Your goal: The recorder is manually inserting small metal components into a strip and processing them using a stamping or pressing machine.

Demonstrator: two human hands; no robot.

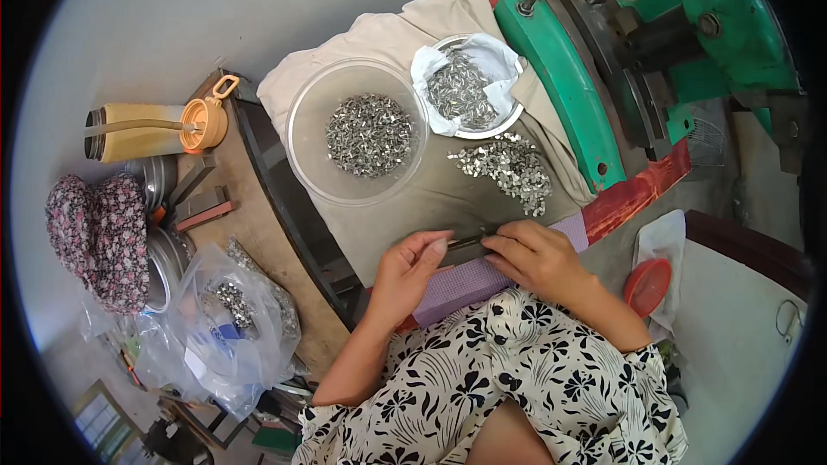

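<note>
Just in front of my body, my left hand [402,274] is closed, thumb and forefinger brought together; whatever lies between them is too small to make out. My right hand [544,263] pinches one end of a thin dark rod [466,244], which reaches across toward my left fingertips. Beyond my right hand, a loose pile of small flat silvery metal pieces [517,174] lies on the beige cloth [413,220]. A large clear plastic tub [298,159] holds many short metal parts [369,135]. Next to it, a white-lined bowl [428,58] contains slender shiny metal pieces [463,90].
A green machine press [568,95] stands at the right on a red board [642,179]. To the left, a wooden table [284,280] carries an orange-lidded bottle [138,133], a floral cloth [99,241] and a clear plastic bag [237,353]. A red basin [648,287] sits low at the right.
</note>
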